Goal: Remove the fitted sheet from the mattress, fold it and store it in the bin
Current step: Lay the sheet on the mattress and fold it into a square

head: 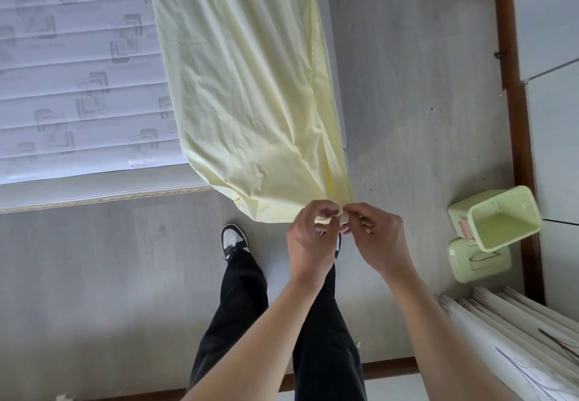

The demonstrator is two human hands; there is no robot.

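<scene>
Both hands meet at 1 gathered corner of the fitted sheet: left hand and right hand fingers apparently pinched on it. Its length runs away over the mattress; the bin stands right.

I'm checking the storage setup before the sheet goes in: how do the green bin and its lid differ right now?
The bin is open, with its empty inside showing; the lid lies flat on the floor beside it. The bin is deep, the lid shallow. The bin carries a pinkish latch; the lid shows a handle on top. Both are pale green, by the wall.
</scene>
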